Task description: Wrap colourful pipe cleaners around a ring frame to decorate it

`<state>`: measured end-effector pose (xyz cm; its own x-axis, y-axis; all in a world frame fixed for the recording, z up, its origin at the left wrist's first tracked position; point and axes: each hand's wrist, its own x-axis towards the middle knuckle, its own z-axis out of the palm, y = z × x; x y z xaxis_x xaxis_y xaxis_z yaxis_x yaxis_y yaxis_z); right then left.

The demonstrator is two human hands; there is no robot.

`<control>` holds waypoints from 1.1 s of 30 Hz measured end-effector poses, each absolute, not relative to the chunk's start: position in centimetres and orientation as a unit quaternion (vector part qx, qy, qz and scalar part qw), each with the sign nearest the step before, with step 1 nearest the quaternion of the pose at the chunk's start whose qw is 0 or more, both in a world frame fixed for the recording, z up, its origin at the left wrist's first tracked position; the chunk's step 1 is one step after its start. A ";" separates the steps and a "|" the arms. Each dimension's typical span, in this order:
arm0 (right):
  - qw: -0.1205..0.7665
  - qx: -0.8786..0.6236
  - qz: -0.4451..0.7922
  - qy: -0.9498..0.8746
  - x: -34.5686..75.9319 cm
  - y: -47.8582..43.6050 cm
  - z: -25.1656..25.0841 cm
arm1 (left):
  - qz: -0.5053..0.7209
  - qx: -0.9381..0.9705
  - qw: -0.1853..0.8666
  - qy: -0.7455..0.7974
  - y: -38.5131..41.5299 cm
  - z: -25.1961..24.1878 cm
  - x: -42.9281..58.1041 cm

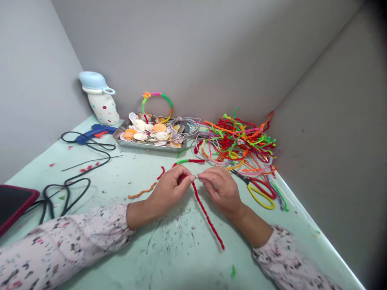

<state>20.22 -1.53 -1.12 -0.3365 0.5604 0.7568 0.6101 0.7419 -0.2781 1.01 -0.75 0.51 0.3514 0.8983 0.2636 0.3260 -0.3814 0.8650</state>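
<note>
My left hand [171,186] is closed, thumb and forefinger pinching a red pipe cleaner [208,217]. The free end of that pipe cleaner trails down toward the front of the table. Close beside it, my right hand [222,187] is also closed, its fingertips on a thin grey wire [197,176] that shows only as a short bit between the hands. Just behind the hands curves a wrapped arc [183,161] in green and red; whether it joins the wire is hidden. A short orange pipe cleaner [142,191] lies left of my left hand.
At the back stands a metal tray [145,147] of shells, with a colourful wrapped hoop [172,105] on it. Right are piled pipe cleaners [242,137] and scissors [261,195]. Left are a blue glue gun [95,132], black cable [68,181], bottle [104,105] and red-edged device [15,205].
</note>
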 end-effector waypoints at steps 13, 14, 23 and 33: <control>0.449 -0.379 -0.029 -0.809 20.1 -1.8 -0.8 | 0.389 0.759 0.335 0.401 -0.8 0.9 1.1; 0.454 -0.379 -0.028 -0.806 20.1 -1.8 -0.9 | 0.386 0.756 0.347 0.399 -0.8 0.9 1.0; 0.492 -0.392 0.038 -0.777 20.1 -1.8 -0.8 | 0.385 0.724 0.402 0.408 -0.8 0.5 0.5; 0.473 -0.370 0.058 -0.797 19.8 -2.4 -0.3 | 0.371 0.763 0.368 0.380 -0.7 0.8 0.8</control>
<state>19.82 -2.38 -0.34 -0.2781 0.6454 0.7114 0.5360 0.7188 -0.4427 0.77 -0.66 0.82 0.4353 0.8532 0.2873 0.3069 -0.4407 0.8436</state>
